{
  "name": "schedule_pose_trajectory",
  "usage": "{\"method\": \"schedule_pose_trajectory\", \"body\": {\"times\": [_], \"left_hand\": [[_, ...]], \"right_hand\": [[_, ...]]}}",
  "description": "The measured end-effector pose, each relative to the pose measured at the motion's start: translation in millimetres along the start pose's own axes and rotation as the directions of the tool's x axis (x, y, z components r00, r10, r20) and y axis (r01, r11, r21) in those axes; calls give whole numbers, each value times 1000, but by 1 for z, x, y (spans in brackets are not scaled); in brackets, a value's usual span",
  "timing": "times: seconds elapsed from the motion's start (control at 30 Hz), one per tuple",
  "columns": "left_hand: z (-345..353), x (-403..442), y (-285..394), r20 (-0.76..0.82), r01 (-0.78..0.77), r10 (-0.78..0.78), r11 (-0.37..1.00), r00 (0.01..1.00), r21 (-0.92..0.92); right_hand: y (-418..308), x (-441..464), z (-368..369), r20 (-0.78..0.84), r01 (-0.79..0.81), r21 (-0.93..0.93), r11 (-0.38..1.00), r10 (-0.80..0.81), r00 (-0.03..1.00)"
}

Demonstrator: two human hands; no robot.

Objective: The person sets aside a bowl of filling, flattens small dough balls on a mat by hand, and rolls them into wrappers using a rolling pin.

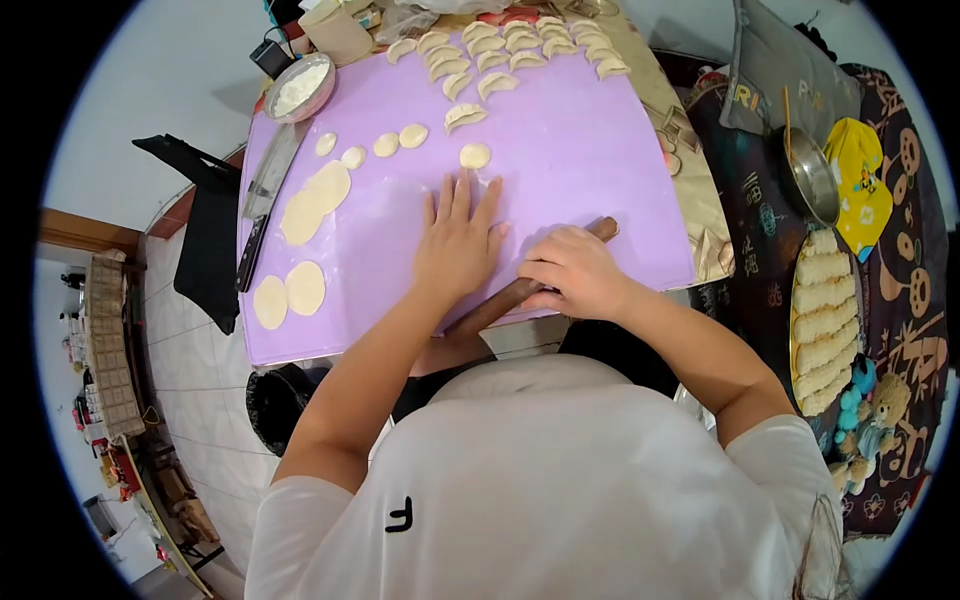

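My left hand (460, 240) lies with fingers spread on the purple mat (610, 150), its fingertips just short of a small flattened dough piece (475, 155). A brown wooden rolling pin (490, 306) is gripped in my right hand (578, 268), slanting across the mat's near edge. Several small dough pieces (386, 145) sit farther left. Overlapping rolled dough wrappers (316, 200) lie below them, and two more wrappers (305, 287) rest near the front left corner. Folded dumplings (485, 45) stand in rows at the far side.
A knife (268, 190) lies along the mat's left edge, below a bowl of flour (300, 88). To the right are a metal bowl (808, 180) and a yellow-rimmed tray (796, 345) of pale food pieces. A black bin (280, 408) stands below the table's left front.
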State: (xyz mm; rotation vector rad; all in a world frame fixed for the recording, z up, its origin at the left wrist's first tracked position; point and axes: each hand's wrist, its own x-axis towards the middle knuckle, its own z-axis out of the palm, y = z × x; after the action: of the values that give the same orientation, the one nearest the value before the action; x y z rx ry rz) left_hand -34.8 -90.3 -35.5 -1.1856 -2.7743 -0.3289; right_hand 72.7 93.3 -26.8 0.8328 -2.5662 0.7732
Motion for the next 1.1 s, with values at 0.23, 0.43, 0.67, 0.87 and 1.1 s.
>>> {"method": "schedule_pose_trajectory", "body": {"times": [0.23, 0.43, 0.67, 0.87, 1.1], "left_hand": [[-38, -20, -55, 200, 411, -371, 676, 907, -612], [-52, -22, -45, 379, 375, -187, 769, 906, -518], [-38, 37, -95, 183, 483, -475, 651, 861, -585], [-15, 35, -26, 170, 128, -40, 823, 985, -553], [-40, 5, -24, 251, 291, -173, 761, 952, -580]], "right_hand": [[12, 6, -2, 41, 27, -40, 999, -26, 999], [26, 32, -3, 157, 35, -16, 999, -32, 987], [22, 27, -15, 79, -83, -44, 996, 86, 993], [15, 27, -4, -26, -280, -132, 951, 279, 960], [57, 91, 30, -69, -360, -368, 857, 361, 930]]}}
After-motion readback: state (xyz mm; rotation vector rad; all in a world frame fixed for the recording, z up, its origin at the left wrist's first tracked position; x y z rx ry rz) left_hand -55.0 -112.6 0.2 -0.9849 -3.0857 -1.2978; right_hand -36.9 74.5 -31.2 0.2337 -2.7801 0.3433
